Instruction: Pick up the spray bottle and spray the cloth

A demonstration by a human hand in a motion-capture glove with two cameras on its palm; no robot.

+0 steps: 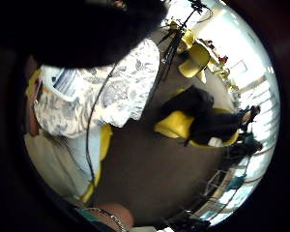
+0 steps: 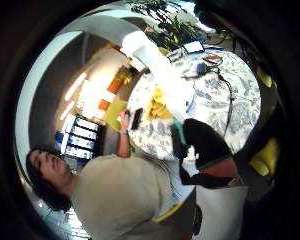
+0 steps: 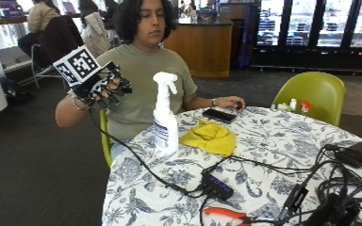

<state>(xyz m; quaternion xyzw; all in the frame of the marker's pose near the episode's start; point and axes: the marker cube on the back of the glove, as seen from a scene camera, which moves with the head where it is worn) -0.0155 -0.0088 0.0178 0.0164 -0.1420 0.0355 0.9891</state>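
1. Standing upright on the patterned table (image 3: 275,141) is the white spray bottle (image 3: 165,115), untouched.
2. Just beside the bottle, on the side away from the table's edge, lies the crumpled yellow cloth (image 3: 211,136).
3. Raised in the air well apart from the bottle, the gloved right hand (image 3: 109,89) holds nothing, fingers loosely spread.
4. Beyond the cloth from the bottle, the bare hand (image 3: 230,102) rests by a black phone (image 3: 218,115).
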